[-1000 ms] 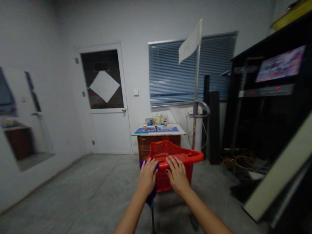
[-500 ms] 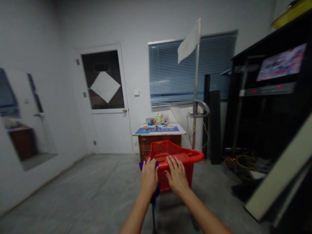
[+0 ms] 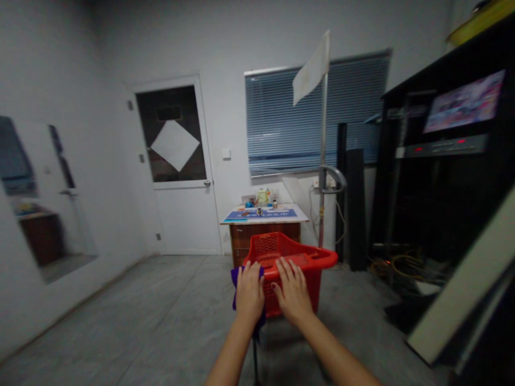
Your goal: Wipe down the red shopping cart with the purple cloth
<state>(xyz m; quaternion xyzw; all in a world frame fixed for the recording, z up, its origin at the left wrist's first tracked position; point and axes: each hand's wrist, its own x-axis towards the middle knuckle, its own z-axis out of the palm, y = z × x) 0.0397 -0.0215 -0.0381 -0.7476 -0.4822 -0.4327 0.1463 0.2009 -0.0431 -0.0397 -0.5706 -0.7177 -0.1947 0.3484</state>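
Both hands rested on the near rim of a red basket (image 3: 317, 261), low in the middle of the view. Around them lay a bare grey floor (image 3: 132, 316) and white walls. A tall black cabinet (image 3: 438, 203) filled the right side, with a lit screen (image 3: 462, 102) in its upper part. On the far wall hung blue blinds (image 3: 281, 128), and left of them stood a white door (image 3: 183, 220) with a white diamond-shaped sheet (image 3: 175, 145) on its dark pane. A wooden desk (image 3: 261, 233) with small clutter on top stood just behind the basket. Beside the desk rose a metal pole (image 3: 323, 155) bearing a white flag (image 3: 311, 69).

The left hand (image 3: 249, 292) lay palm down on a purple cloth (image 3: 234, 279) draped over the basket's near left corner, fingers together and pointing ahead. Whether they gripped the cloth could not be told. The right hand (image 3: 293, 292) lay flat just beside it on the red rim, fingers slightly spread, clasping nothing. Both forearms reached up from the bottom edge.

Compared with half a second earlier, the hands had kept their places on the rim. The left one had sat a touch further right, baring more cloth on its left. The door and desk had drifted slightly rightward in the view.
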